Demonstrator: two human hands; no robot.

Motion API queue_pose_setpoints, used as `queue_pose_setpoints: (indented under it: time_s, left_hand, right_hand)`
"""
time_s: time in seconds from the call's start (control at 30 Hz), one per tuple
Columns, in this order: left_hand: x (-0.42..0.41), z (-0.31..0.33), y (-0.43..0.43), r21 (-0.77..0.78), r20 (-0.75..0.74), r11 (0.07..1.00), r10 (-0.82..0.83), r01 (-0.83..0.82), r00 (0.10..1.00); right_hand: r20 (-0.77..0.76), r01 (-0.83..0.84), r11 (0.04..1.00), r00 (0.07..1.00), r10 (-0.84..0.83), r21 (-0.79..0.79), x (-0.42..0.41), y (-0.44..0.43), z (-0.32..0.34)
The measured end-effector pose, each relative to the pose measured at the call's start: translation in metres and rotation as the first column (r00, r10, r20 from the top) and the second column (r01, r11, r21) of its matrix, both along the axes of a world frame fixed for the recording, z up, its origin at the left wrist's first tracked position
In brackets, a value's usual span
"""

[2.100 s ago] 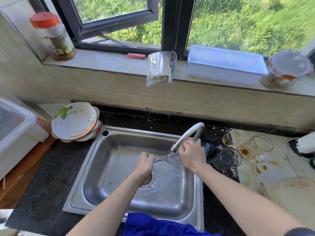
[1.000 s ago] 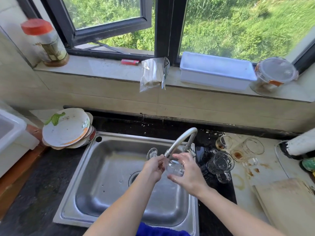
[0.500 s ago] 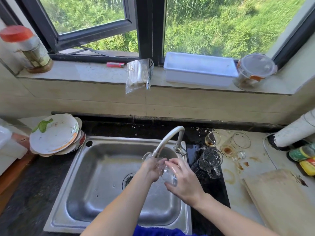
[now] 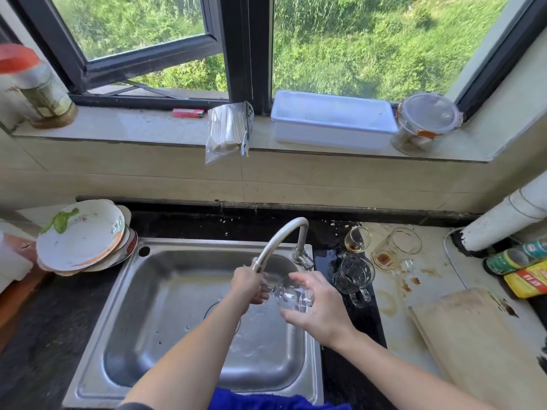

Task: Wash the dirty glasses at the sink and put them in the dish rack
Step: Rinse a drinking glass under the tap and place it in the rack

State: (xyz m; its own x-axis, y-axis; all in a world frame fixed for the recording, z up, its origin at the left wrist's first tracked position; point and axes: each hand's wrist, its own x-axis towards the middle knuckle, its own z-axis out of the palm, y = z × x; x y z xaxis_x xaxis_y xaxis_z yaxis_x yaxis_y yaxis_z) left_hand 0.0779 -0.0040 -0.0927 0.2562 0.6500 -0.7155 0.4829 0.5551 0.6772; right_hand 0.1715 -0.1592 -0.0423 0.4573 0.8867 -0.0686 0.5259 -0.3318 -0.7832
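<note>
Head view, clear glass cup was held above the stainless steel sink, right hand grip clasped round it, left hand grip curled on its mouth, stained glasses stood right of the sink.

The left half of the sink, lower centre, lies open. The arched faucet crosses centre; dirty glasses crowd the counter right of it.

Table with sink set in, carrying stacked plates at left, dirty glasses just right of it — cutting board and lying bottles farther right.
</note>
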Motion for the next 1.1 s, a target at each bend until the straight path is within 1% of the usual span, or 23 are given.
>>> queue_pose_setpoints:
  time_s: [0.03, 0.1, 0.2, 0.27, 0.3, 0.33, 0.4, 0.43, 0.47, 0.5, 0.53, 0.57, 0.6, 0.63, 0.67, 0.73, 0.77, 0.83, 0.87, 0.9, 0.93, 1.03, 1.1]
  left_hand:
    - [-0.001, 0.003, 0.001, -0.074, 0.037, 0.997, -0.029, 0.032, 0.999]
    - [-0.003, 0.007, 0.005, -0.205, 0.128, 0.977, -0.034, 0.060, 0.991]
    - [-0.004, 0.011, 0.012, -0.340, 0.255, 0.940, 0.082, 0.010, 0.964]
    - [-0.005, 0.015, 0.015, -0.420, 0.336, 0.907, 0.188, -0.032, 0.923]
    - [-0.006, 0.016, 0.015, -0.457, 0.377, 0.889, 0.229, -0.034, 0.897]
    - [-0.008, 0.018, 0.014, -0.499, 0.422, 0.866, 0.269, -0.026, 0.866]
    - [-0.010, 0.024, 0.010, -0.562, 0.493, 0.827, 0.342, -0.008, 0.800]
    - [-0.009, 0.027, 0.008, -0.567, 0.511, 0.823, 0.353, -0.002, 0.784]
    - [-0.008, 0.029, 0.008, -0.549, 0.516, 0.836, 0.335, 0.005, 0.789]
    - [-0.006, 0.031, 0.008, -0.508, 0.509, 0.861, 0.285, 0.016, 0.812]
    - [-0.004, 0.033, 0.009, -0.444, 0.494, 0.895, 0.210, 0.037, 0.844]
    - [-0.003, 0.035, 0.009, -0.371, 0.472, 0.926, 0.126, 0.067, 0.873]
    - [-0.002, 0.037, 0.011, -0.305, 0.445, 0.948, 0.055, 0.093, 0.894]
    - [-0.003, 0.038, 0.012, -0.258, 0.423, 0.961, 0.014, 0.105, 0.906]
    - [-0.004, 0.038, 0.014, -0.237, 0.408, 0.967, 0.010, 0.095, 0.913]
    - [-0.004, 0.037, 0.016, -0.250, 0.405, 0.967, 0.064, 0.043, 0.912]
    - [-0.004, 0.037, 0.016, -0.261, 0.414, 0.965, 0.075, 0.039, 0.907]
    - [0.000, 0.038, 0.015, -0.265, 0.427, 0.962, 0.050, 0.072, 0.903]
    - [0.001, 0.038, 0.014, -0.253, 0.422, 0.964, 0.033, 0.083, 0.906]
    - [0.001, 0.039, 0.014, -0.230, 0.403, 0.970, 0.019, 0.082, 0.915]
    - [0.001, 0.041, 0.015, -0.190, 0.375, 0.979, 0.003, 0.074, 0.927]
    - [-0.011, 0.042, 0.022, 0.007, 0.246, 0.997, -0.079, 0.079, 0.966]
    - [-0.024, 0.042, 0.029, 0.164, 0.116, 0.983, -0.105, 0.085, 0.988]
  right_hand:
    - [-0.116, 0.059, 0.998, 0.991, -0.060, -0.016, 0.003, 0.000, 0.001]
    - [-0.331, 0.167, 0.985, 0.928, -0.172, -0.043, 0.010, 0.001, 0.000]
    - [-0.596, 0.297, 0.946, 0.740, -0.313, -0.129, 0.016, 0.005, -0.004]
    - [-0.708, 0.366, 0.902, 0.572, -0.414, -0.231, 0.019, 0.010, -0.010]
    - [-0.764, 0.398, 0.870, 0.451, -0.461, -0.290, 0.020, 0.012, -0.014]
    - [-0.809, 0.420, 0.834, 0.307, -0.501, -0.358, 0.020, 0.014, -0.020]
    - [-0.827, 0.399, 0.769, 0.046, -0.561, -0.500, 0.017, 0.017, -0.032]
    - [-0.807, 0.371, 0.744, -0.024, -0.590, -0.555, 0.015, 0.019, -0.039]
    - [-0.788, 0.345, 0.734, -0.029, -0.615, -0.585, 0.012, 0.020, -0.046]
    - [-0.771, 0.322, 0.739, 0.040, -0.635, -0.592, 0.010, 0.022, -0.053]
    - [-0.751, 0.305, 0.761, 0.177, -0.636, -0.572, 0.008, 0.023, -0.058]
    - [-0.712, 0.294, 0.793, 0.349, -0.609, -0.534, 0.007, 0.024, -0.062]
    - [-0.658, 0.269, 0.834, 0.517, -0.548, -0.482, 0.009, 0.025, -0.064]
    - [-0.614, 0.214, 0.879, 0.645, -0.454, -0.426, 0.012, 0.026, -0.063]
    - [-0.604, 0.130, 0.919, 0.718, -0.346, -0.372, 0.015, 0.028, -0.062]
    - [-0.592, -0.057, 0.944, 0.791, -0.156, -0.325, 0.017, 0.033, -0.056]
    - [-0.536, -0.113, 0.934, 0.839, -0.093, -0.339, 0.015, 0.037, -0.054]
    - [-0.335, -0.110, 0.918, 0.942, -0.026, -0.381, 0.012, 0.044, -0.053]
    - [-0.230, -0.085, 0.919, 0.973, -0.006, -0.385, 0.009, 0.046, -0.052]
    - [-0.154, -0.078, 0.919, 0.988, 0.018, -0.388, 0.007, 0.049, -0.051]
    - [-0.115, -0.085, 0.915, 0.992, 0.042, -0.395, 0.005, 0.052, -0.049]
    - [-0.137, -0.140, 0.889, 0.987, 0.089, -0.435, -0.002, 0.063, -0.046]
    - [-0.128, -0.174, 0.873, 0.983, 0.129, -0.456, -0.006, 0.075, -0.045]
